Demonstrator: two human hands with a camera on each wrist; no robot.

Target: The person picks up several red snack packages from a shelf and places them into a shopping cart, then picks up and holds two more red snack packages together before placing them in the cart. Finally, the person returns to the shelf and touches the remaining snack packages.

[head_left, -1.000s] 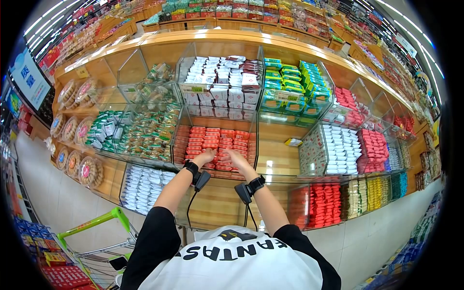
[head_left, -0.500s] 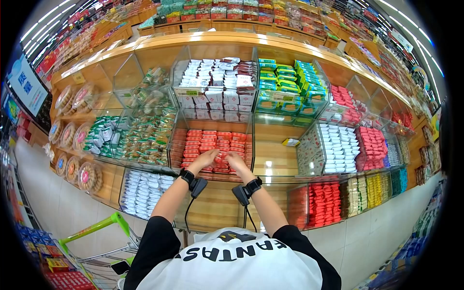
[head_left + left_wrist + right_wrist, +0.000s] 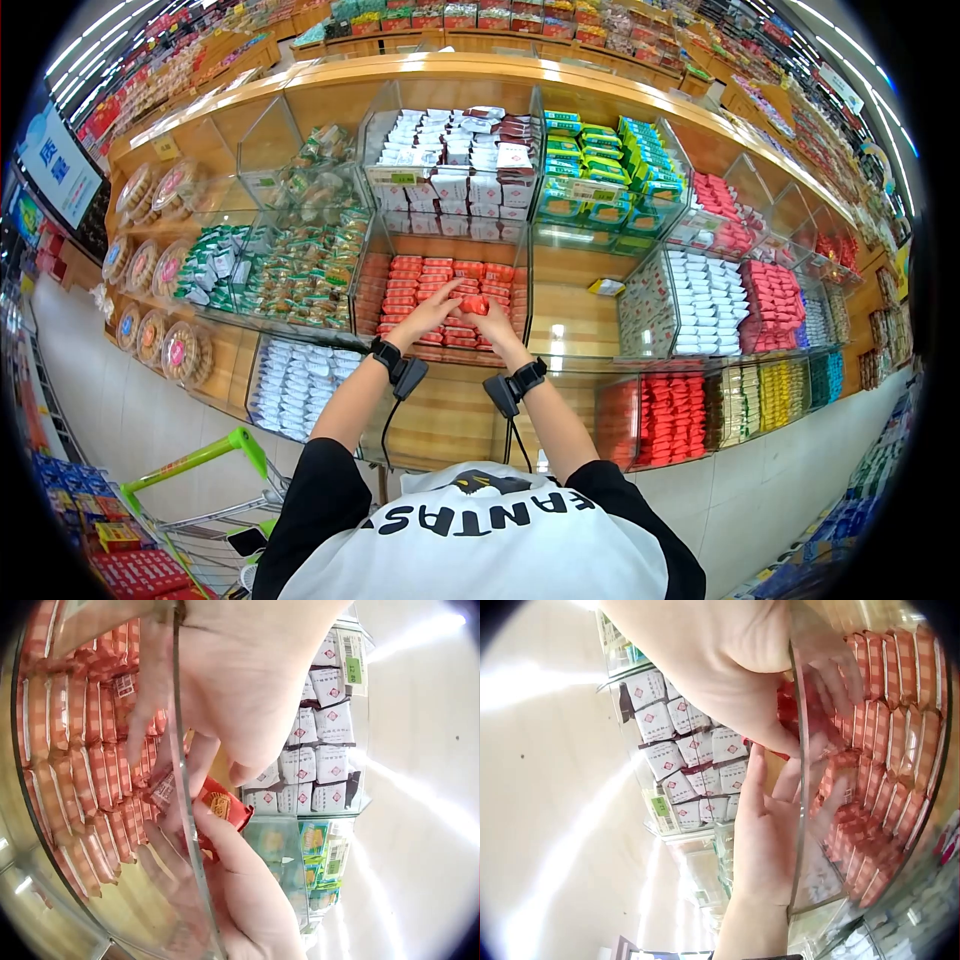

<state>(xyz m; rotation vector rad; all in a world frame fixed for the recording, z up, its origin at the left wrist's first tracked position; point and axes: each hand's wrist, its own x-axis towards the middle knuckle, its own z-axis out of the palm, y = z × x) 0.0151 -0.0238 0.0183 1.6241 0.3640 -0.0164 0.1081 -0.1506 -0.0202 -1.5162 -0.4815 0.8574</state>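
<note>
Fingers of the right hand [image 3: 494,323] are pinching a red packet [image 3: 475,304] just beyond the bin's front edge [image 3: 803,840], the left hand [image 3: 424,318] hovering beside it, fingers spread. Its thin wrapper is probably feeling light, slick and crushable, suiting a gentle mid-body pinch, with side walls confining sideways movement and room opening upward before the back edge [image 3: 455,246].

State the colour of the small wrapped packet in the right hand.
The packet is red, clearest in left wrist view.
</note>
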